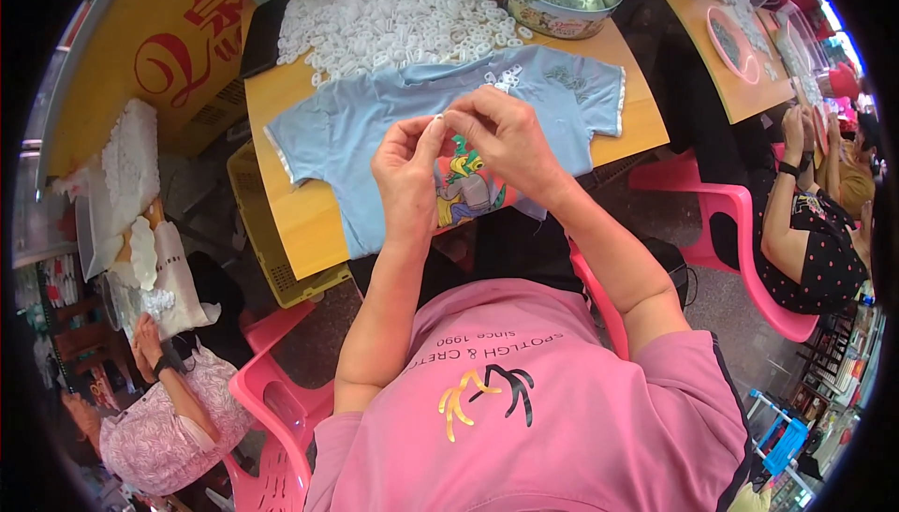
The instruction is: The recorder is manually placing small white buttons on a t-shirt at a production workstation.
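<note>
My left hand [407,170] and my right hand [506,137] meet in front of me, both closed in a pinch. Between their fingertips is a small white plastic piece [438,117], mostly covered by the fingers. Below them a light blue T-shirt [361,128] with a colourful cartoon print lies spread over the wooden table [309,236]. On the shirt, just beyond my right hand, sit a little group of white plastic pieces [506,76] and a scatter of small greyish bits [567,83].
A heap of white oval plastic pieces [393,15] covers the table's far side. Beside it stands a round tin [562,23] holding small shiny bits. Pink chairs [740,231] flank me. People sit working at left [178,418] and right [824,250]. A yellow crate [272,240] is by the table.
</note>
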`<state>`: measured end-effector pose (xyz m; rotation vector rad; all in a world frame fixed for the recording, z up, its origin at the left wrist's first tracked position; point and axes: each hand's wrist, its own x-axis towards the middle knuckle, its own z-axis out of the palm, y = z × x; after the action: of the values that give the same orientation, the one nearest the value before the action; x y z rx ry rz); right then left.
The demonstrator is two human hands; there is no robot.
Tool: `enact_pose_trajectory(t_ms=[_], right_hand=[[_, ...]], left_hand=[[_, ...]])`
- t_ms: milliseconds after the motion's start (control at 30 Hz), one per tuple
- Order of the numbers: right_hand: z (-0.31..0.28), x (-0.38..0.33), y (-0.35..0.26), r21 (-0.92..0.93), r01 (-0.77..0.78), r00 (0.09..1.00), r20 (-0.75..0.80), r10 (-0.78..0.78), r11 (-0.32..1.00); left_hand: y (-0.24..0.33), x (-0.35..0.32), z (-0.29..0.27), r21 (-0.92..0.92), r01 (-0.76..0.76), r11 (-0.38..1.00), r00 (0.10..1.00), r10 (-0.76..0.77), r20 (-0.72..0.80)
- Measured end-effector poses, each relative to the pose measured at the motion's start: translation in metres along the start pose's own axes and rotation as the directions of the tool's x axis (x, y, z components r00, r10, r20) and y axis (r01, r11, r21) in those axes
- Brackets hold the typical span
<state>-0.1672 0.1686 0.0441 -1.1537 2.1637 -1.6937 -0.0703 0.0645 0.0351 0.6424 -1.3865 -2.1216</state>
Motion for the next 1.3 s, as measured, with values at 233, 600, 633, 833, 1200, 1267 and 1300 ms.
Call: enact_pose_trajectory(t_ms=[233, 600, 633, 833, 1200, 1267, 1300], right_hand=[[-0.015, 0.002, -0.011, 0.261, -0.161, 0.987, 0.064, 0.149, 0.952], [-0.013, -0.003, -0.017, 0.442, -0.264, 0.963, 0.072, 0.260, 0.857], [-0.013, -0.003, -0.015, 0.439, -0.256, 0.966, 0.079, 0.246, 0.861], [-0.013, -0.005, -0.017, 0.370, -0.193, 0.981, 0.056, 0.186, 0.909], [-0.004, -0.007, -0.015, 0.251, -0.066, 0.997, -0.025, 0.075, 0.966], [-0.003, -0.008, -0.016, 0.256, -0.067, 0.995, -0.055, 0.084, 0.964], [-0.002, -0.008, -0.017, 0.256, -0.068, 0.995, -0.056, 0.085, 0.964]], left_hand=[[0.007, -0.001, 0.000, -0.091, 0.046, 0.995, 0.997, -0.040, 0.058], [0.016, -0.009, 0.001, -0.009, 0.005, 1.000, 0.996, -0.004, 0.094], [0.017, -0.009, 0.001, -0.009, 0.006, 1.000, 0.996, -0.005, 0.093], [0.018, -0.010, 0.001, 0.018, 0.006, 1.000, 0.996, -0.007, 0.085], [0.021, -0.010, 0.003, 0.081, -0.029, 0.996, 0.996, 0.022, 0.089], [0.021, -0.011, 0.004, 0.050, -0.027, 0.998, 0.996, 0.023, 0.087], [0.020, -0.011, 0.005, 0.020, -0.027, 0.999, 0.996, 0.025, 0.085]])
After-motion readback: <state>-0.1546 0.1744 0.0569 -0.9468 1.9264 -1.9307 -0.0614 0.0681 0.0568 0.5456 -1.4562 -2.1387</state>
